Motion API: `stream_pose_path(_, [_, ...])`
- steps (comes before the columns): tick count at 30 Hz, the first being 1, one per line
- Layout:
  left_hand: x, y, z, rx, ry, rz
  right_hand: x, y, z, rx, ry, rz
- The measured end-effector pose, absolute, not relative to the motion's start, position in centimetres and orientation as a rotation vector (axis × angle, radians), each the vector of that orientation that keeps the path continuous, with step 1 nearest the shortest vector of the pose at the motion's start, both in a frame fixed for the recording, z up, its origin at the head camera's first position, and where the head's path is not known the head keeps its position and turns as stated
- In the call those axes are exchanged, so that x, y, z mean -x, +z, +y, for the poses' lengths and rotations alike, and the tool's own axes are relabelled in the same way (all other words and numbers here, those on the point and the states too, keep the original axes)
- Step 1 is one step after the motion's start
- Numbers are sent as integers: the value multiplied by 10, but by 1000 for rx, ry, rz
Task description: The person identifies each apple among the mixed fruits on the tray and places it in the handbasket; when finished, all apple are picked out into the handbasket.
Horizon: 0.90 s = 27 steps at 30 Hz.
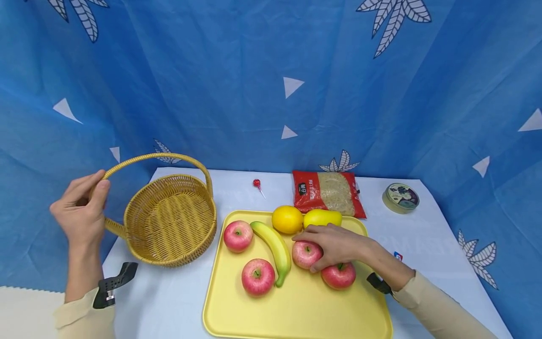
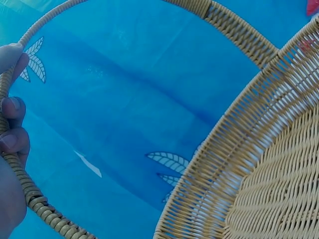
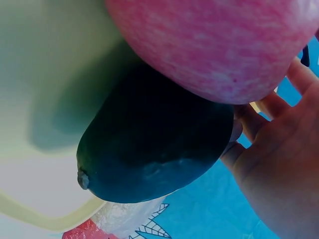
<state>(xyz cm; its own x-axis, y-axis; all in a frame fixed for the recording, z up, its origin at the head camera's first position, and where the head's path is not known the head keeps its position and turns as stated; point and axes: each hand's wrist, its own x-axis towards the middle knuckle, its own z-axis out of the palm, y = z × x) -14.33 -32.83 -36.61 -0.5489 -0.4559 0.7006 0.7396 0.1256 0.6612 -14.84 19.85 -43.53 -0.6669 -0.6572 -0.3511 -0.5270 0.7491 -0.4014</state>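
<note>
On the left, my left hand (image 1: 82, 207) grips the arched handle (image 1: 161, 156) of a tan wicker basket (image 1: 131, 221), which is tilted and has nothing inside. The left wrist view shows curled fingers (image 2: 15, 139) round that handle. My right hand (image 1: 338, 242) holds a pink-red apple (image 1: 306, 254) over a yellow tray (image 1: 296, 315), thumb on the near side and fingers on the far side. Another apple (image 1: 338, 277) lies just below this hand, and a yellow mango (image 1: 322, 217) just behind it. In the right wrist view, an apple (image 3: 214, 45) looms close above a dark, shaded fruit (image 3: 154, 144).
The tray also bears two apples, one upper left (image 1: 238, 236) and one lower (image 1: 258, 278), a banana (image 1: 275, 249) and a lemon (image 1: 287, 219). Behind it are a red lollipop (image 1: 256, 182), a red bag of noodles (image 1: 326, 193) and a round tin (image 1: 400, 197).
</note>
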Motion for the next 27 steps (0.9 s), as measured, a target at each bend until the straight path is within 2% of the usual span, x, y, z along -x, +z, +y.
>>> stream_pose_path(27, [143,-367,-327,249,-1527,-1493,149,-438,197,930,-344,2506])
